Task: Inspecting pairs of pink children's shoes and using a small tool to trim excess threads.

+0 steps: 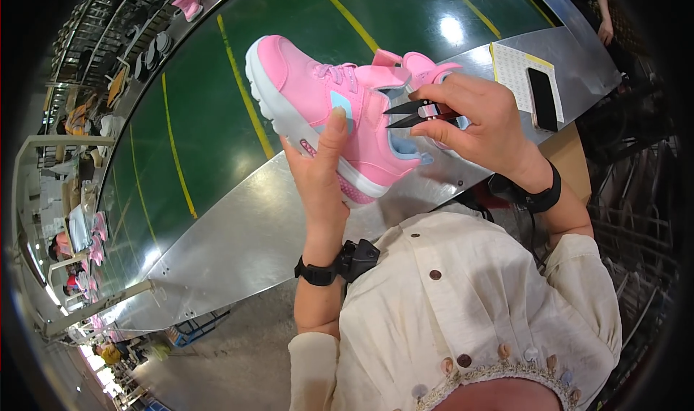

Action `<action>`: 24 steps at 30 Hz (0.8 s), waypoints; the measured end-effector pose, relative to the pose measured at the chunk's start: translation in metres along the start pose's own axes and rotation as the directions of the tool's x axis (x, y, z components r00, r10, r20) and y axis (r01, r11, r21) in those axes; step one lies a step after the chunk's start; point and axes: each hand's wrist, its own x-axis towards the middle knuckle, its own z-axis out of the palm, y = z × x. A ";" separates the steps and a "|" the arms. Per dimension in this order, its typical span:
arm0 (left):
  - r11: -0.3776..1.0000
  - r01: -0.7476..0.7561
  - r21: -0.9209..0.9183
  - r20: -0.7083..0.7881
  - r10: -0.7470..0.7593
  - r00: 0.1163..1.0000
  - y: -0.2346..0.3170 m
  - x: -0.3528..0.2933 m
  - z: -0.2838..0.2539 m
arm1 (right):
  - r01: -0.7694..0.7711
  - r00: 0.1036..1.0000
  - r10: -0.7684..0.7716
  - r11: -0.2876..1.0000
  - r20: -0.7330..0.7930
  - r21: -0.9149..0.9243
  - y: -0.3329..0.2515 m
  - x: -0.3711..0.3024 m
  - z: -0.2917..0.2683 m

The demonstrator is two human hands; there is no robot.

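Note:
A pink child's sneaker (289, 75) with a white sole and a light blue side patch is held up over the metal edge of the work line. My left hand (320, 169) grips it from below, with the thumb pressed on its side. In my right hand (486, 118) is a pair of black thread snips (406, 114). Their two blades are apart, and the tips lie at the sneaker's ankle opening, beside the strap. Another pink shoe (418, 65) stands just behind, partly hidden by the held sneaker and my right hand.
Beyond the metal ledge (238, 230) runs a green conveyor belt (289, 6) with yellow lines. A black phone (542, 96) lies on a printed sheet (510, 71) to the right, near a cardboard box (571, 161). Shoes stand along the far side; a person's arm (604, 17) shows at upper right.

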 end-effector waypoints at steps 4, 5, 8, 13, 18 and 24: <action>1.000 0.006 -0.008 0.013 -0.006 1.000 0.001 0.002 0.003 | -0.023 1.000 0.024 1.000 0.021 -0.018 0.004 -0.001 -0.001; 1.000 -0.008 0.006 0.013 0.008 1.000 0.000 0.003 0.003 | -0.011 1.000 0.011 1.000 0.004 -0.021 0.006 -0.001 0.001; 0.999 0.013 0.040 -0.001 -0.013 1.000 -0.001 0.003 0.002 | 0.009 1.000 -0.009 0.999 -0.017 -0.032 0.008 -0.001 0.002; 0.997 0.037 0.065 0.009 -0.037 0.999 -0.002 0.004 0.003 | -0.071 0.997 0.074 0.995 -0.037 0.076 0.010 -0.002 0.000; 0.994 -0.010 0.105 0.024 0.008 1.000 -0.002 0.003 0.009 | -0.039 0.996 0.044 0.997 -0.071 0.060 0.010 -0.002 0.001; 0.994 -0.012 0.109 0.021 0.010 1.000 -0.004 0.001 0.013 | -0.025 0.998 0.024 1.000 -0.057 -0.012 0.010 -0.008 0.002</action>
